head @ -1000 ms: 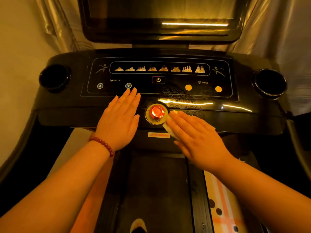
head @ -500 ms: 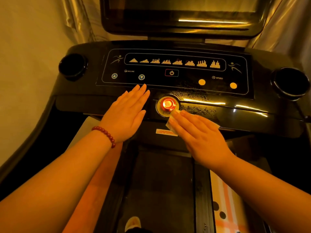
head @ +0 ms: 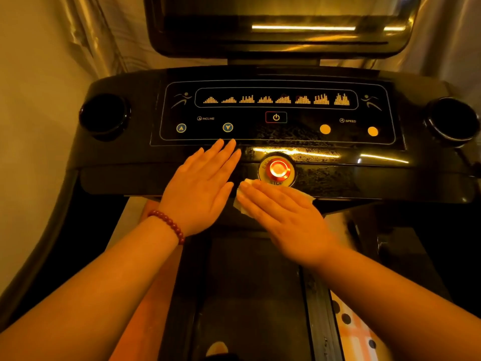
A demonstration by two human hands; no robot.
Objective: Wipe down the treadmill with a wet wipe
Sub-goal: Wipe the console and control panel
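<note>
The black treadmill console (head: 130, 162) fills the middle of the head view, with a printed control panel (head: 276, 113) and a red stop button (head: 278, 169) below it. My left hand (head: 201, 187) lies flat with straight fingers on the console's front edge, left of the button, a red bead bracelet on its wrist. My right hand (head: 283, 217) presses a white wet wipe (head: 240, 204) flat against the console just under the stop button; most of the wipe is hidden beneath the fingers. Wet streaks shine on the surface right of the button.
Round cup holders sit at the console's left (head: 105, 115) and right (head: 451, 121) ends. A dark screen (head: 281, 24) stands above the panel. The running belt (head: 247, 295) stretches below my arms, with a patterned mat (head: 356, 332) at its right and curtains behind.
My right hand has slid the wipe leftward under the stop button, closer to my left hand. The camera has shifted, so the console sits further right in view.
</note>
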